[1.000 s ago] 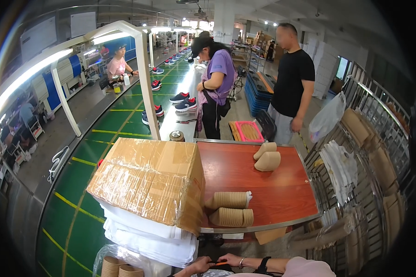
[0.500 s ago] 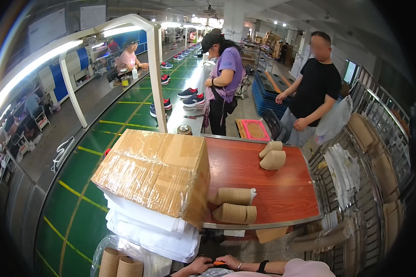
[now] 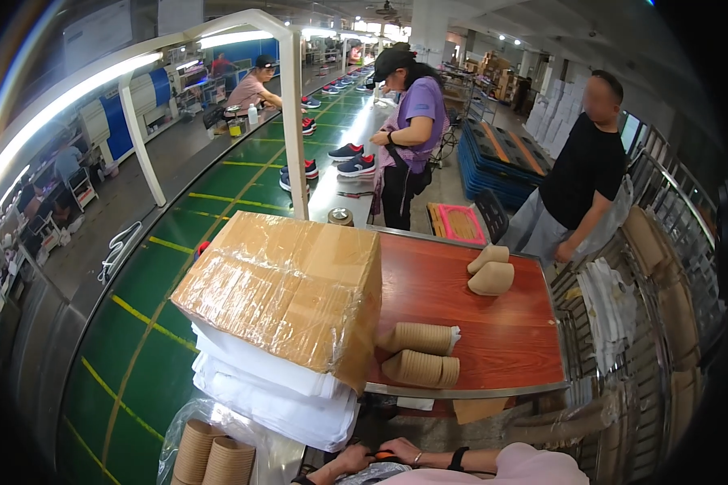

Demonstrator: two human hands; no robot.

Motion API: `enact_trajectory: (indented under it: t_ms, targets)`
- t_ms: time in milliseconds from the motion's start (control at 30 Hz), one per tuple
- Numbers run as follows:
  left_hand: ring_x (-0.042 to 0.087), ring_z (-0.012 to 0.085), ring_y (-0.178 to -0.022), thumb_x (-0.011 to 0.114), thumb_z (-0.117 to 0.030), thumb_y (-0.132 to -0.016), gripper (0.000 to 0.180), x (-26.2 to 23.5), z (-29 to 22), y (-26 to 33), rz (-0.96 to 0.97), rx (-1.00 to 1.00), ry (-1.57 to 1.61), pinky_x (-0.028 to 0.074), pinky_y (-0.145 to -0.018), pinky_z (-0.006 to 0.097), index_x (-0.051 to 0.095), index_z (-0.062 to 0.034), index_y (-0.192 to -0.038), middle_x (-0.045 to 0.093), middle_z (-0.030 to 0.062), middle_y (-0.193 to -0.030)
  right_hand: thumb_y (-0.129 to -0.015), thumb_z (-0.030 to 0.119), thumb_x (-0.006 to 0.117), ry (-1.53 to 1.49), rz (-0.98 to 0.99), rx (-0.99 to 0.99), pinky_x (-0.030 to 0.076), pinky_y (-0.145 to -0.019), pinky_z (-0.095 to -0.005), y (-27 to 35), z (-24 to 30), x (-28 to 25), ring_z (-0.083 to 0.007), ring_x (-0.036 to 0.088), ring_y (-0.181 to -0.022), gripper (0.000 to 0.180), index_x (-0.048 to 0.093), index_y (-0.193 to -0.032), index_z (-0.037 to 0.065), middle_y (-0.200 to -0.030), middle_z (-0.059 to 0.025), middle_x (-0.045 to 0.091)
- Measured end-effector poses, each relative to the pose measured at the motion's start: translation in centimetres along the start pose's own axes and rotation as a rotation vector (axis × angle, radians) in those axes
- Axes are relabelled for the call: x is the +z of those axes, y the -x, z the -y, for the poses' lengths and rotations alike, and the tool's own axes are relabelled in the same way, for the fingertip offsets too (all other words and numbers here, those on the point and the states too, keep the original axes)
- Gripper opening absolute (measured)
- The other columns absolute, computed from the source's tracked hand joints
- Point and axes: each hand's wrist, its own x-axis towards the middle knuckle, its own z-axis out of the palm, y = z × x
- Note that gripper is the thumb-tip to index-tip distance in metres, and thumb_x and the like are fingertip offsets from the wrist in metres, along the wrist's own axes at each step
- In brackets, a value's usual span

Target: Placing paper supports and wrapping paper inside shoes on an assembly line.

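At the lower edge, my left hand (image 3: 353, 458) and my right hand (image 3: 399, 449) are close together in front of my body. Their fingers are curled in at a small orange-and-black thing (image 3: 379, 456), too small and covered to name. Just beyond my left hand rises a pile of white sheets (image 3: 271, 396) under a taped cardboard box (image 3: 279, 259). Left of my hands, stacked brown moulded shoe inserts (image 3: 228, 462) sit in a clear plastic bag (image 3: 279, 462). More nested brown inserts (image 3: 421, 368) lie on the red-brown table (image 3: 437, 275) ahead.
Two loose brown inserts (image 3: 491, 279) rest at the table's far right. A green conveyor belt (image 3: 170, 295) carrying sneakers (image 3: 356, 165) runs along the left. A co-worker in purple (image 3: 416, 121) stands beyond the table, another person in black (image 3: 578, 170) at right, beside metal racks (image 3: 574, 323).
The whole view has shifted, so most things sit further right. The person in black has lowered an arm. A seated person in pink now reaches toward the belt. My hands stay together.
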Motion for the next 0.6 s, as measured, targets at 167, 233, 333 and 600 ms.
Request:
enact_trajectory:
  t_ms: [167, 233, 333, 600]
  targets:
    - [0.061, 0.0328, -0.083, 0.062, -0.039, -0.080, 0.040, 0.0, 1.4, -0.6, 0.070, -0.122, 0.153, 0.047, -0.075, 0.038, 0.063, -0.0014, -0.094, 0.064, 0.0184, -0.086, -0.082, 0.004, 0.058, -0.658, 0.212, 0.070, 0.042, -0.091, -0.0308, 2.8, 0.3, -5.6, -0.0179, 0.051, -0.106, 0.048, 0.042, -0.126, 0.011, -0.118, -0.0071, 0.048]
    - [0.062, 0.0308, -0.083, 0.065, -0.035, -0.078, 0.038, 0.4, 1.3, -0.6, 0.042, -0.140, 0.261, 0.048, -0.073, 0.037, 0.062, -0.0019, -0.096, 0.064, 0.0164, -0.086, -0.074, 0.015, 0.063, -0.350, 0.287, -0.041, 0.043, -0.086, -0.0312, 3.6, 2.4, -6.8, -0.0205, 0.050, -0.106, 0.053, 0.044, -0.124, 0.011, -0.118, -0.0080, 0.046]
    - [0.061, 0.0269, -0.090, 0.066, -0.026, -0.078, 0.034, 0.8, 1.0, -0.8, -0.200, 0.112, 0.357, 0.047, -0.079, 0.034, 0.059, -0.0036, -0.103, 0.063, 0.0135, -0.091, -0.067, 0.017, 0.064, -0.175, 0.111, -0.272, 0.040, -0.089, -0.0373, 3.6, 3.3, -6.6, -0.0296, 0.050, -0.105, 0.055, 0.048, -0.119, 0.010, -0.108, -0.0125, 0.052]
    - [0.060, 0.0333, -0.087, 0.055, -0.019, -0.086, 0.023, -10.8, -12.1, 5.8, -0.009, 0.132, 0.302, 0.046, -0.076, 0.037, 0.062, -0.0016, -0.100, 0.063, 0.0189, -0.094, -0.075, 0.019, 0.060, 0.236, 0.086, -0.250, 0.042, -0.074, -0.0382, 3.9, 8.2, -9.5, -0.0250, 0.054, -0.093, 0.034, 0.052, -0.107, 0.012, -0.095, -0.0060, 0.054]
